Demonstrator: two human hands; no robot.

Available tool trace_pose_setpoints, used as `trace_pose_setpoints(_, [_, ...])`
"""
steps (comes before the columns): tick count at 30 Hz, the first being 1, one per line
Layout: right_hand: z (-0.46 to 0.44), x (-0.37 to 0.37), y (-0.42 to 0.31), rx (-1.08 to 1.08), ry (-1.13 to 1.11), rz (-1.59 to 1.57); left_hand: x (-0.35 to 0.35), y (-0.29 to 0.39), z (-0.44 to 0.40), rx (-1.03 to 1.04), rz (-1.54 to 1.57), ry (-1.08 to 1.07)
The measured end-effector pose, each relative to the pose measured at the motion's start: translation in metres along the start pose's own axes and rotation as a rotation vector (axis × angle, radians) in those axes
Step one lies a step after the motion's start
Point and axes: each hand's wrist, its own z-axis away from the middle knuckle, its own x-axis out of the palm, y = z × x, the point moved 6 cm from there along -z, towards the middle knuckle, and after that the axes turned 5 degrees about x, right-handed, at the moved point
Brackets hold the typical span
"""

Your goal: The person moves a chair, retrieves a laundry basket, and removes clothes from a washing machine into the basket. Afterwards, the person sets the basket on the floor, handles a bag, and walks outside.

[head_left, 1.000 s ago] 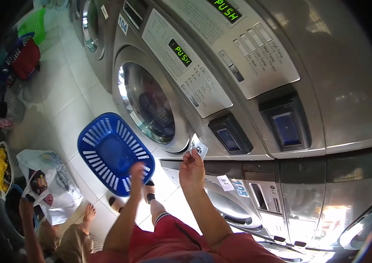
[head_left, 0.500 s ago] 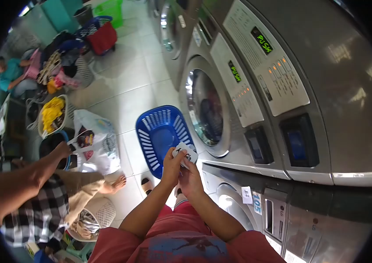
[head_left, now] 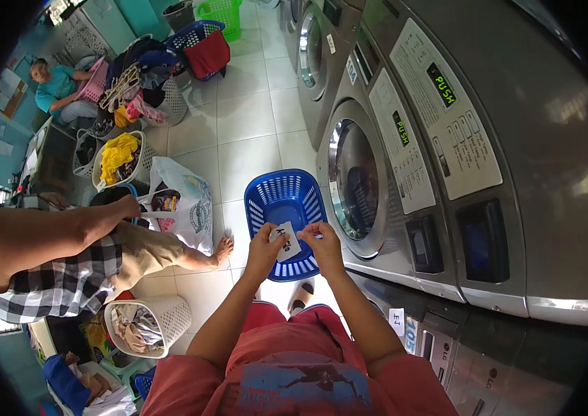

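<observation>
A small white paper label [head_left: 288, 251] with black handwriting is pinched in my left hand [head_left: 264, 248]. My right hand [head_left: 323, 244] is just to the right of the label, apart from it, thumb and fingertips pressed together; whatever they hold is too small to make out. Below both hands, a blue plastic laundry basket [head_left: 258, 201] stands on the floor with its bare bottom showing. To its right is a front-loading machine with a round glass door [head_left: 356, 179], shut, with dark laundry behind the glass.
Stacked steel machines with control panels [head_left: 446, 111] line the right side. At left, a person in a checked shirt [head_left: 65, 277] is beside a white plastic bag [head_left: 190, 208]. Farther back, another person in teal [head_left: 55, 87] sits near baskets of clothes. A white basket [head_left: 179, 319] stands lower left.
My hands have moved apart: the right has come off the label, which stays in my left. The view has shifted, and the person beside me has an arm farther forward.
</observation>
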Motion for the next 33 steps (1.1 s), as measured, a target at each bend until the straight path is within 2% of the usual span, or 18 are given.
trace_pose_setpoints(2, [-0.006,0.009,0.013,0.116,-0.028,-0.096,-0.006,-0.003,-0.003,0.005,0.082,0.01])
trace_pose_setpoints(3, [-0.009,0.015,0.016,0.107,-0.039,-0.1,-0.011,-0.006,-0.004,-0.005,0.083,0.018])
trace_pose_setpoints(6, [-0.016,0.041,0.033,0.249,-0.073,-0.222,-0.027,-0.023,-0.011,-0.145,0.226,0.038])
trace_pose_setpoints(8, [-0.023,0.062,0.042,0.273,-0.094,-0.246,-0.043,-0.04,-0.019,-0.191,0.163,0.047])
trace_pose_setpoints(12, [-0.039,0.111,0.074,0.322,-0.071,-0.13,-0.091,-0.111,-0.046,-0.252,0.25,0.131])
trace_pose_setpoints(15, [-0.058,0.151,0.108,0.331,-0.104,-0.015,-0.121,-0.151,-0.064,-0.372,0.286,0.157])
trace_pose_setpoints(22, [-0.103,0.233,0.217,0.491,-0.15,-0.158,-0.17,-0.269,-0.118,-0.417,0.179,0.251])
trace_pose_setpoints(24, [-0.116,0.244,0.234,0.513,-0.156,-0.139,-0.173,-0.296,-0.125,-0.492,0.222,0.27])
trace_pose_setpoints(26, [-0.123,0.25,0.25,0.496,-0.153,0.031,-0.177,-0.315,-0.132,-0.467,0.257,0.285])
trace_pose_setpoints(30, [-0.128,0.261,0.278,0.467,-0.148,-0.016,-0.181,-0.345,-0.135,-0.515,0.21,0.284])
trace_pose_setpoints(33, [-0.129,0.26,0.275,0.405,-0.144,0.076,-0.177,-0.351,-0.138,-0.482,0.294,0.266])
